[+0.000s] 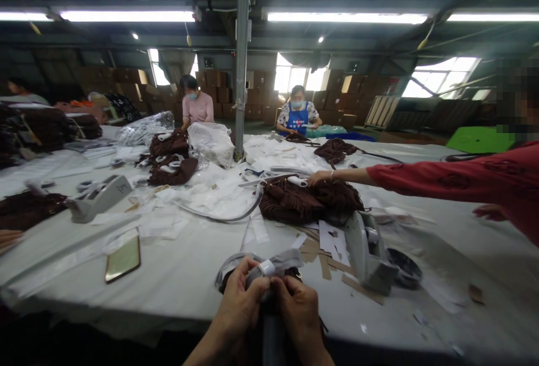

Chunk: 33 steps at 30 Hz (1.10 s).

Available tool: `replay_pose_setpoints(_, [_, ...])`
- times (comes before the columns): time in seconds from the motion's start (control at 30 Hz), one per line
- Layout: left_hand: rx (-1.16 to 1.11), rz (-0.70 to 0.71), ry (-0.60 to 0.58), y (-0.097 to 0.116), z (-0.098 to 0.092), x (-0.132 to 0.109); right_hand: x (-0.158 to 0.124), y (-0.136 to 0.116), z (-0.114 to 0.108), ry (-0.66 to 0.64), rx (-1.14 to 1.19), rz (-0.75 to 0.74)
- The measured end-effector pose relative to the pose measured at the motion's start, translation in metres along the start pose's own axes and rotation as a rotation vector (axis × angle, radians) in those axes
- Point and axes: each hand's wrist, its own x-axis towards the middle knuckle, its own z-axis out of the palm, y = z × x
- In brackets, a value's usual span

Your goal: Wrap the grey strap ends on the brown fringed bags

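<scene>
Low in the head view, at the near edge of the wide white-covered work table (177, 282), we hold a grey plastic-wrapped bundle (285, 257) between both hands. Our left hand (240, 304) is closed on its left side with the thumb pressed on top. Our right hand (300, 307) pinches it just beside, and the fingertips of both meet at a white strip of tape (268, 268) on the wrap.

Just right of the bundle stands a grey tape dispenser (367, 254), with flat brown cardboard scraps (324, 268) between the two. To the left, a gold-coloured flat rectangle (123, 258) lies on the cloth. Farther left sits a second grey dispenser (100, 197), and we cannot read the dark scrawl on its side.

Across the middle of the table a heap of dark brown fringed fabric (309, 202) lies spread. A co-worker's hand (320, 177) on a red-sleeved arm (442, 178) reaches in from the right and rests on the heap's top.

Beyond it a grey steel post (241, 57) rises from the table. At the far side sit a person in a pink top (197, 108) and a person in a blue apron (298, 118), whose white chest print is too blurred to read.
</scene>
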Motion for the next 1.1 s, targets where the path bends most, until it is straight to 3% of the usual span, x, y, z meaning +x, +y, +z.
replay_pose_setpoints(0.17, [-0.010, 0.012, 0.027, -0.001, -0.001, -0.001, -0.001, 0.006, -0.001, 0.018, -0.152, -0.226])
replay_pose_setpoints(0.4, [0.124, 0.007, -0.057, 0.002, 0.000, -0.005, 0.000, 0.002, -0.008, 0.004, -0.277, -0.283])
replay_pose_setpoints(0.57, [0.221, 0.044, -0.062, 0.001, -0.002, -0.009, -0.002, -0.003, -0.012, 0.173, -0.408, -0.401])
replay_pose_setpoints(0.7, [0.294, 0.043, 0.018, -0.004, -0.003, -0.011, 0.001, -0.005, -0.011, 0.380, -0.505, -0.662])
replay_pose_setpoints(0.77, [0.344, 0.033, 0.035, -0.006, -0.002, -0.012, 0.004, -0.008, -0.010, 0.424, -0.640, -0.776])
replay_pose_setpoints(0.87, [0.406, 0.043, 0.004, -0.010, 0.002, -0.015, 0.008, -0.012, -0.010, 0.344, -0.744, -0.834])
replay_pose_setpoints(1.0, [0.449, 0.101, -0.111, -0.013, 0.007, -0.016, 0.012, -0.012, -0.013, 0.229, -0.671, -0.830])
replay_pose_setpoints(1.1, [0.443, 0.139, -0.119, -0.008, 0.001, -0.014, 0.017, -0.006, -0.020, 0.259, -0.698, -0.775])
